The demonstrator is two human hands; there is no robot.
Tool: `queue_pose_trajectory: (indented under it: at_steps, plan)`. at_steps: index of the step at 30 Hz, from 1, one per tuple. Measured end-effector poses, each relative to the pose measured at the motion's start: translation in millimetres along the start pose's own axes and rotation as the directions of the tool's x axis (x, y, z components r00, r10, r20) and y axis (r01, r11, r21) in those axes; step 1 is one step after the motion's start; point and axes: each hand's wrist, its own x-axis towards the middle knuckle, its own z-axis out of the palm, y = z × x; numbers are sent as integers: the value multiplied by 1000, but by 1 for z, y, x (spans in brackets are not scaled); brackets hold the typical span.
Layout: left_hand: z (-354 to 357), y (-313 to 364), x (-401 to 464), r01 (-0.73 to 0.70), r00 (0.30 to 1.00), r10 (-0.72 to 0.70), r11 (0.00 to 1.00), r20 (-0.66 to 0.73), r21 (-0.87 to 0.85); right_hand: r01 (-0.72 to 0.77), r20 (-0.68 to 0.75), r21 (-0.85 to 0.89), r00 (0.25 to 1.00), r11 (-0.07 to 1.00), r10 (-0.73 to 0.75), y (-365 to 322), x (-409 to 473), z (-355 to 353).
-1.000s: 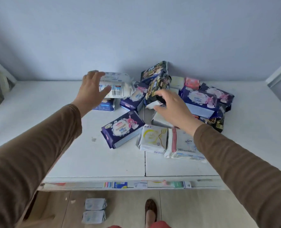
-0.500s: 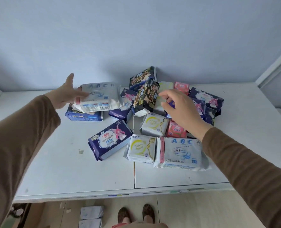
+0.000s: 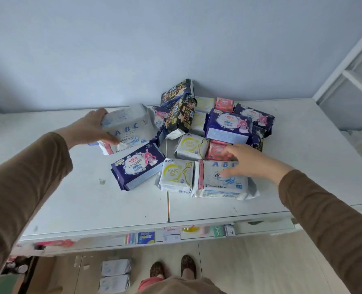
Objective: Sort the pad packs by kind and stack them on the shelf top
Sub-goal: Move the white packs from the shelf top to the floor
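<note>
Patterned shoes [image 3: 172, 270] on floor [image 3: 250, 268]

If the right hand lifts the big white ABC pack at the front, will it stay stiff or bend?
The big white ABC pack probably sags a little: its wrapper looks soft and crinkled, with loose ends. It likely feels light for its size, being puffy. The film looks glossy, so it may slip under the right hand, whose fingers now lie fairly straight over it.
</note>
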Motion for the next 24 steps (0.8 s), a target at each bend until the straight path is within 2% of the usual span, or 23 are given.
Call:
queue_pose_trajectory:
  at_steps: [2, 4, 7, 12, 16, 20, 22, 24]
  plan:
    - [5, 6, -12, -41, 998, 36, 995, -48, -92, -56, 65, -69, 996, 996, 60, 8, -8, 5]
    - [8, 13, -24, -81, 994, 69, 986, -83, -143, -68, 43, -50, 997, 996, 70, 8, -15, 13]
    - [13, 20, -44, -136, 985, 116, 977, -126, -164, -61, -39, -77, 998, 995, 58, -1, -32, 27]
    - [25, 19, -85, -170, 979, 138, 956, -147, -238, -146, -334, -334, 942, 931, 29, -17, -73, 63]
    - [39, 8, -128, -200, 976, 167, 939, -136, -280, -242, -352, -301, 927, 923, 128, -29, -94, 84]
    - [52, -4, -171, -198, 979, 174, 930, -101, -309, -391, -430, -403, 879, 828, 206, -47, -107, 91]
    - [58, -12, -192, -201, 979, 178, 928, -100, -315, -406, -432, -312, 866, 859, 253, -56, -116, 101]
    - [67, -22, -214, -194, 980, 168, 931, -108, -311, -372, -385, -73, 867, 925, 318, -65, -129, 114]
